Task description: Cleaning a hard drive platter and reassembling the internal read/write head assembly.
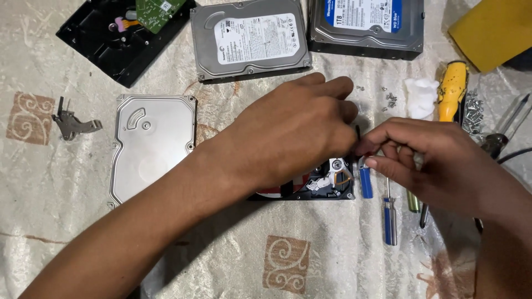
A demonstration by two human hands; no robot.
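A: Your left hand [288, 133] lies across the open hard drive [327, 182], hiding most of it. Keep it pressed flat so the case can't shift on the counter [233, 260].

B: And the right hand [438, 160]?

A: Its fingers [388, 145] are pinched narrow on a thin dark tool [356, 138], just above the drive's exposed corner. Hold it upright, I'd say. I can't tell what your left fingers grip.

B: Spare drivers?

A: The blue screwdrivers [389, 213] sit just right of the drive; the removed lid [152, 147] lies to its left.
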